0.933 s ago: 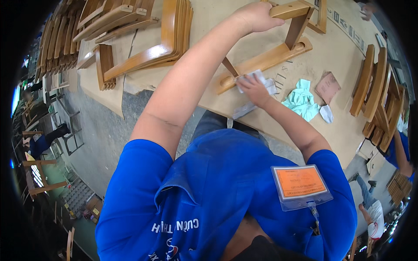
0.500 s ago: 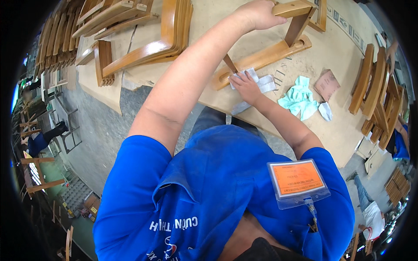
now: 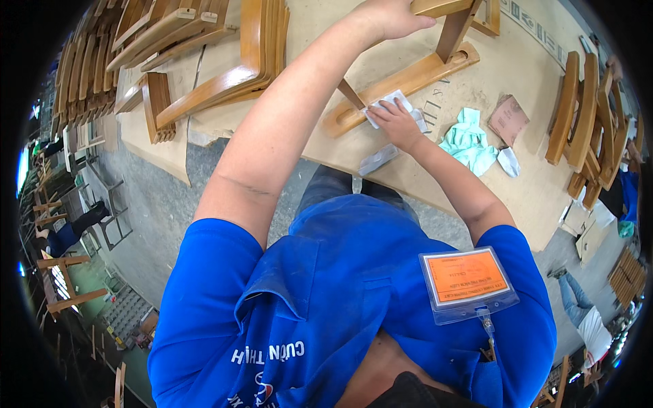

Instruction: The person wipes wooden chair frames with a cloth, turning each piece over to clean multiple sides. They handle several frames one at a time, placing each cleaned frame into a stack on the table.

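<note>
A varnished wooden frame lies on the paper-covered table, with a long rail nearest me and uprights rising from it. At the top of the view my left hand is closed round its upper bar, the thumb in sight and most fingers hidden. My right hand presses a folded white cloth against the rail, fingers curved over it, close to an upright. Another whitish folded piece lies by the table's near edge. To the right are a mint-green cloth and a reddish-brown sheet, perhaps sandpaper.
Stacked angled wooden frames stand on the table at left, beside slatted parts. More curved wooden pieces stand at the right edge. A small white scrap lies near the green cloth. Other people are in the background.
My right hand and the white cloth have slid a little to the right along the rail. My left hand keeps its hold on the bar. The whole view has shifted slightly.
</note>
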Motion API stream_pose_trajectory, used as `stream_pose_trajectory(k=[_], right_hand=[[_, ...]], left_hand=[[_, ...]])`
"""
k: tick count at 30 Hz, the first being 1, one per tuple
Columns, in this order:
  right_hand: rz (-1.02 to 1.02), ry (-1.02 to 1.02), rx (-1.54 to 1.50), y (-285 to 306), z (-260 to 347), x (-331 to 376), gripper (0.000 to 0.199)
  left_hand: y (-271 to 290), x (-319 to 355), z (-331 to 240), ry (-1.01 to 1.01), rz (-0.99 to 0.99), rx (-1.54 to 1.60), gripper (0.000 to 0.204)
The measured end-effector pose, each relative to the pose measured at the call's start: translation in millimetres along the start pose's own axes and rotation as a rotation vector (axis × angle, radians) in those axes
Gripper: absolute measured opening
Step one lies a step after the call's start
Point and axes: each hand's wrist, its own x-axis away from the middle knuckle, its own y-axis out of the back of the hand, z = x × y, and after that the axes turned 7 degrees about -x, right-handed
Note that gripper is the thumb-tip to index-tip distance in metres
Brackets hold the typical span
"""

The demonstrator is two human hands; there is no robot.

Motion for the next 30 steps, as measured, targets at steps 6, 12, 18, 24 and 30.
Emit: stream_pose_trajectory(k=[6,12,18,24,30], right_hand=[[0.052,0.003,-0.009,-3.4,7.4,2.5,0.048],[-0.020,-0.178,0.065,16.0,-23.5,14.0,0.050],[0.020,-0.128,0.040,-5.3,39.7,-7.4,0.044],[0.213,-0.062,-0.878,21.0,78.0,-25.9,0.032],[-0.331,-0.266,-0.570,69.4,56.1,-28.1,0.020]], left_hand=[[-0.6,1.7,-4.5,-0.018,-0.035,-0.017,0.046],[-0.2,1.2,-3.5,0.005,0.020,0.030,0.046],[-10.0,-9.5,-1.0,-0.001,0.018,-0.133,0.058],[-17.7,-11.5,5.2,0.002,0.004,-0.032,0.049],[-35.7,16.4,-33.5,0.076,-0.055,0.105,0.035]])
